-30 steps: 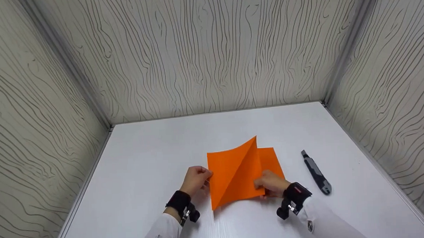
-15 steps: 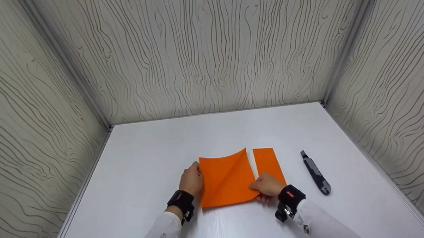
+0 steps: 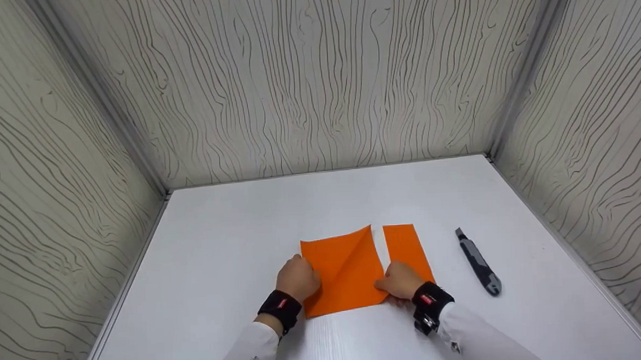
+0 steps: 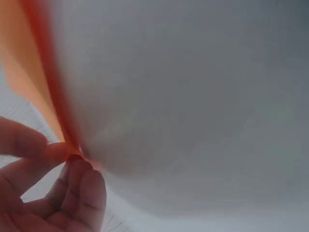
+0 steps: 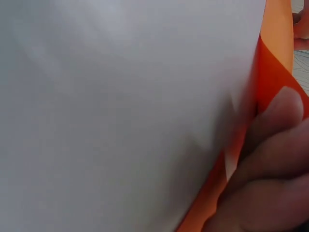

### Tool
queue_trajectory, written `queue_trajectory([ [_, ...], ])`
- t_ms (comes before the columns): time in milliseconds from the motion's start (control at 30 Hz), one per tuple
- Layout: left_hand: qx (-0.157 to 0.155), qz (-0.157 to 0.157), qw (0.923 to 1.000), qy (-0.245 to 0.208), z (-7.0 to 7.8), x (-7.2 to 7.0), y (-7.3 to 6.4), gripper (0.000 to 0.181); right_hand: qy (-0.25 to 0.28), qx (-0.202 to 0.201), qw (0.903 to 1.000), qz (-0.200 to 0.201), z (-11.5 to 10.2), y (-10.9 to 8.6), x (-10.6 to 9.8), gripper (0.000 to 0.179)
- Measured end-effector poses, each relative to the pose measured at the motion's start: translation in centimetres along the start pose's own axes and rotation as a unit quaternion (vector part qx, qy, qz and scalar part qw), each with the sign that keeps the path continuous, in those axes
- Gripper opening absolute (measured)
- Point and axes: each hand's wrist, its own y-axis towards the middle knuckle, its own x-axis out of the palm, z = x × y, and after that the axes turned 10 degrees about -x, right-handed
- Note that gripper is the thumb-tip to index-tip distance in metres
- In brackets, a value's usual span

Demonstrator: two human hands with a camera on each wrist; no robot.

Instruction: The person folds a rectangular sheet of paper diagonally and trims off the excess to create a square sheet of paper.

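Note:
An orange sheet of paper [image 3: 342,272] stands between my hands, slightly bowed, with a faint diagonal crease. My left hand [image 3: 297,279] pinches its left edge, and the left wrist view shows the fingertips [image 4: 91,188] meeting at the paper. At the lower right edge, my right hand [image 3: 401,281] grips the sheet, its thumb on top. In the right wrist view the curled fingers [image 5: 270,174] lie along the orange edge. A narrower orange paper strip [image 3: 405,243] lies flat to the right, partly covered by my right hand.
A black and grey utility knife [image 3: 479,262] lies on the white table [image 3: 236,220] to the right of the strip, its tip pointing away from me. Panels with a wood-grain pattern [image 3: 306,84] enclose the table at the back and sides.
The sheet has shifted left and down and its diagonal fold has flattened, uncovering more of the strip. My left hand has turned over the left edge; the knife has stayed put.

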Motion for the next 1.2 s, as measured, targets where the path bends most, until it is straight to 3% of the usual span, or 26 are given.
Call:
queue_trajectory([
  [167, 0.039, 0.033, 0.9955, 0.081, 0.2, 0.5, -0.5, 0.058, -0.021, -0.001, 0.9998, 0.006, -0.1, 0.1, -0.1, 0.033],
  [333, 0.036, 0.056, 0.9898, 0.126, 0.4, 1.0, -0.7, 0.064, -0.051, -0.012, 0.9985, 0.014, -0.2, 0.0, -0.1, 0.035],
  [567, 0.049, 0.068, 0.9852, 0.15, 0.7, 1.2, -0.7, 0.061, -0.144, -0.057, 0.9862, 0.06, -0.8, 0.1, 0.0, 0.035],
  [667, 0.08, 0.047, 0.9848, 0.147, 1.0, 1.4, -0.6, 0.052, -0.151, -0.095, 0.9818, 0.065, -1.2, 0.3, 0.3, 0.027],
  [867, 0.138, -0.014, 0.9845, 0.107, 2.3, 1.4, -0.3, 0.021, -0.16, -0.187, 0.9689, 0.029, -2.4, 0.6, 1.1, 0.023],
  [1100, 0.172, -0.002, 0.9769, 0.126, 2.7, 1.8, -0.1, 0.018, -0.183, -0.23, 0.9558, -0.002, -2.3, 1.3, 2.4, 0.055],
  [1200, 0.179, -0.002, 0.974, 0.139, 2.8, 1.8, -0.3, 0.017, -0.214, -0.249, 0.9447, -0.004, -1.9, 1.6, 3.2, 0.062],
])
